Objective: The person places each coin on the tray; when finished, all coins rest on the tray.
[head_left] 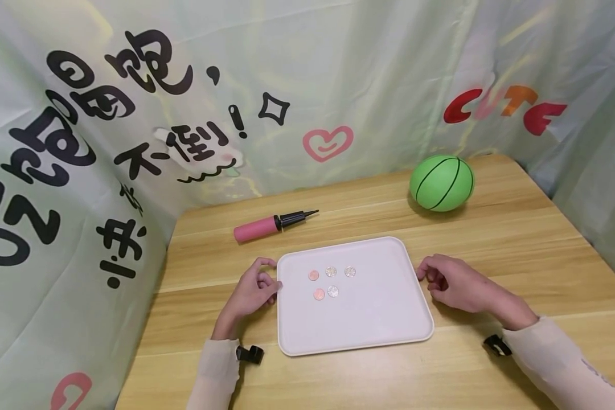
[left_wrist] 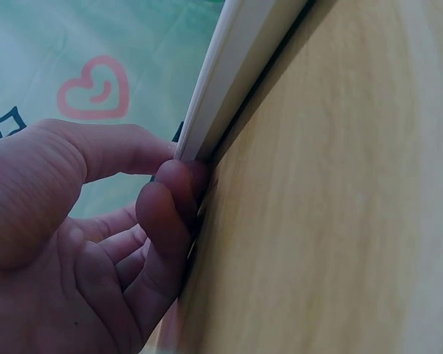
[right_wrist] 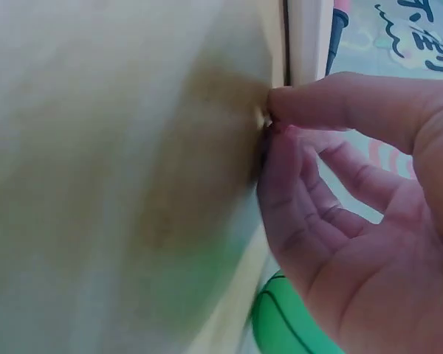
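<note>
A white rectangular tray (head_left: 374, 319) lies on the wooden table with two coppery coins (head_left: 314, 275) and three silvery coins (head_left: 333, 291) spread over its left half. At the tray's left edge, my left hand (head_left: 253, 289) pinches the rim, its thumb and fingertips meeting there in the left wrist view. Opposite it, my right hand (head_left: 456, 283) has curled fingers at the right edge, thumb and index tips drawn together right at the rim. The right fingertips cover that bit of the tray (right_wrist: 308, 40) in the right wrist view.
Behind the tray lies a pink balloon pump (head_left: 257, 229) with a black nozzle, pointing right. A green ball (head_left: 442, 183) with black lines sits at the back right. A printed curtain (head_left: 369, 97) hangs along the back and sides of the table (head_left: 523, 228).
</note>
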Available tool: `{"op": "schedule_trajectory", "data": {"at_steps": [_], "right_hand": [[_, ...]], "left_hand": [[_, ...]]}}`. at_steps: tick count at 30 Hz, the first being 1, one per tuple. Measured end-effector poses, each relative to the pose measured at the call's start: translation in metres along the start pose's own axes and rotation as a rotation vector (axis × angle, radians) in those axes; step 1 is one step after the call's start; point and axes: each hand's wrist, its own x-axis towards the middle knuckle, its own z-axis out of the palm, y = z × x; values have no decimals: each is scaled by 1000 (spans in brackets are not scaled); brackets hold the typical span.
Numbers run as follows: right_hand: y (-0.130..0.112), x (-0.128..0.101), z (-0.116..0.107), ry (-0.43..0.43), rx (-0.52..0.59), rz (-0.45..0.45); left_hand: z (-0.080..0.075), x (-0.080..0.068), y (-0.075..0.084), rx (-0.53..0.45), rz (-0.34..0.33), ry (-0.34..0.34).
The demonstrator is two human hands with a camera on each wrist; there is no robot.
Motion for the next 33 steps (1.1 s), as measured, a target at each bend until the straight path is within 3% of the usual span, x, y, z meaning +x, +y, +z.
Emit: {"op": "schedule_trajectory", "data": {"at_steps": [4, 11, 19, 33], "right_hand": [[3, -3, -1, 13, 73, 24], [7, -4, -5, 38, 88, 2], [-9, 10, -7, 65, 166, 0], [-37, 38, 5, -2, 269, -27]], "left_hand": [[0, 0, 1, 1, 3, 2], [1, 0, 1, -8, -10, 4], [1, 0, 1, -2, -6, 7], [0, 0, 3, -11, -7, -1]]}}
